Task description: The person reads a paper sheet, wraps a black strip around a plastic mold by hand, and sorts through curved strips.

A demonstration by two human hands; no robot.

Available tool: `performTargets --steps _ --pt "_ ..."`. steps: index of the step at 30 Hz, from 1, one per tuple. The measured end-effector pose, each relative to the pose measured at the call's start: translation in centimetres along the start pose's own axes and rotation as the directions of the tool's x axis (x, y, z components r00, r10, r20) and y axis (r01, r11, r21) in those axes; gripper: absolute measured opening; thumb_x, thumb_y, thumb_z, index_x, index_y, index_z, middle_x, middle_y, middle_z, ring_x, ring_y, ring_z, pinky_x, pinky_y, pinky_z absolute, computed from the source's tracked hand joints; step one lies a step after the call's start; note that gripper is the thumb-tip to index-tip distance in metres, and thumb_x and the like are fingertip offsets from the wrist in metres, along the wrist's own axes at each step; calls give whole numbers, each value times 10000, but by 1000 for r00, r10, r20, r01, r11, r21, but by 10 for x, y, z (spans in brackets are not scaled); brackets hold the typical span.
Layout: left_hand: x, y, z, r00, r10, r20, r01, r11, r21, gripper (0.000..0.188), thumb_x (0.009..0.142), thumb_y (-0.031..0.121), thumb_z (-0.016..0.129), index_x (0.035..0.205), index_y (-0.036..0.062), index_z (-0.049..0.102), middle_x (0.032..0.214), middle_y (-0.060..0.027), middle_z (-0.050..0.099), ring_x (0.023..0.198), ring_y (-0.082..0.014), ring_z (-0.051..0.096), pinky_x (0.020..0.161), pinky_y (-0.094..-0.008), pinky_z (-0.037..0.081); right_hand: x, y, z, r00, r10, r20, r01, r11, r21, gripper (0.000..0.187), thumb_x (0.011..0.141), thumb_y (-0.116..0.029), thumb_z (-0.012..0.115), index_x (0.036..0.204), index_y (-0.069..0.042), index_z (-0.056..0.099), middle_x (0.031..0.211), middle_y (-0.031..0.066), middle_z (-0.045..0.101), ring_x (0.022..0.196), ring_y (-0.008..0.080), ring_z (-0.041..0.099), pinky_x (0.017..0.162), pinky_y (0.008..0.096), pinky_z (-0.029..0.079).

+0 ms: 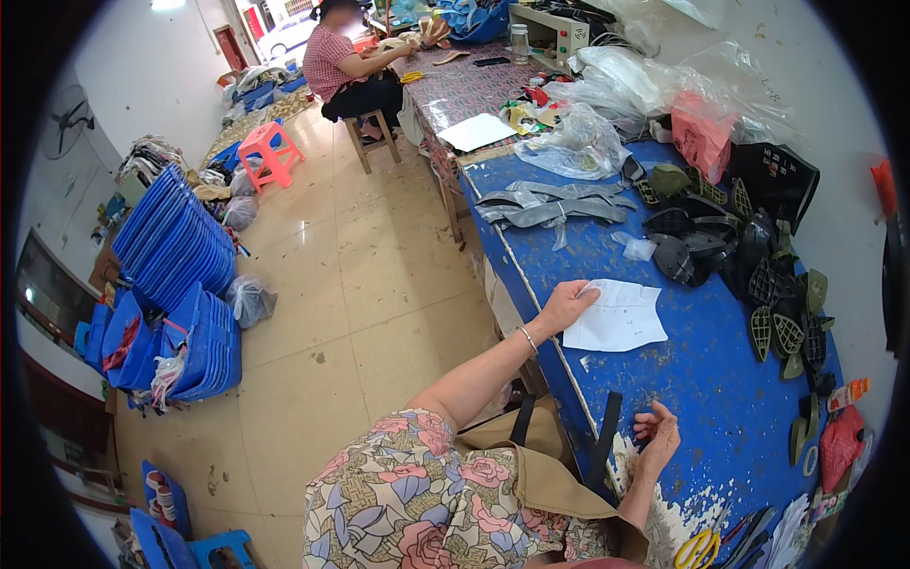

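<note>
My left hand pinches the left edge of a white sheet of paper with faint markings. The sheet lies over the blue worktable. My right hand rests low over the table's near edge, its fingers loosely bent and apart, with nothing visible in them. Beside it, a black strap runs from a tan cloth piece across my lap.
Black and green moulded pieces crowd the table's right side. Grey strips and plastic bags lie farther back. Yellow-handled scissors sit at the near edge. Stacked blue baskets stand left; another person sits at the far table.
</note>
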State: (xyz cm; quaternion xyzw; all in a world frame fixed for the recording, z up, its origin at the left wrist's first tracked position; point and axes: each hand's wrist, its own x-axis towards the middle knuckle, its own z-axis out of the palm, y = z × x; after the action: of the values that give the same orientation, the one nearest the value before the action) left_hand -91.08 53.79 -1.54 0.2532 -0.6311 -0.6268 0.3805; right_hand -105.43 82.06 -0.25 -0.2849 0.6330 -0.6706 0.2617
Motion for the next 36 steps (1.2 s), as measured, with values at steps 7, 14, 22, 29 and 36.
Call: performTargets --steps 7,14,22,29,36 --pt "1 -2 3 999 24 -35 -26 998 -50 250 911 219 574 906 -20 648 757 -2 644 685 -49 543 599 -250 454 -2 -9 5 999 -31 -11 30 993 -111 451 998 -353 407 1223 13 545 712 66 648 591 91 550 525 214 429" --pt "0 0 1 999 30 -29 -29 999 30 245 917 215 575 937 -18 647 787 2 649 702 -45 551 609 -240 460 -1 -12 10 999 -34 -37 31 996 -82 346 980 -181 465 1269 5 514 774 52 650 606 69 545 523 196 426" --pt "-1 2 3 1000 9 -17 -10 998 -63 243 919 215 570 918 -16 646 774 9 643 689 -46 547 603 -240 455 0 -3 4 1000 13 -17 -14 999 -53 283 966 -151 494 1184 11 574 806 49 656 612 69 544 520 195 425" --pt "-2 2 2 1000 6 -30 -7 1000 -22 245 923 215 571 952 -17 644 800 3 649 705 -45 557 613 -235 461 1 -3 4 1000 2 -11 -3 999 -48 274 970 -169 492 1146 18 589 793 52 656 605 67 541 518 196 424" --pt "0 1 2 1000 16 -13 -16 999 -49 242 921 214 573 950 -16 645 801 7 647 704 -43 552 612 -233 458 0 -1 3 1000 -3 -3 3 1000 -23 269 963 -174 512 1138 12 594 794 51 655 611 68 542 526 193 428"
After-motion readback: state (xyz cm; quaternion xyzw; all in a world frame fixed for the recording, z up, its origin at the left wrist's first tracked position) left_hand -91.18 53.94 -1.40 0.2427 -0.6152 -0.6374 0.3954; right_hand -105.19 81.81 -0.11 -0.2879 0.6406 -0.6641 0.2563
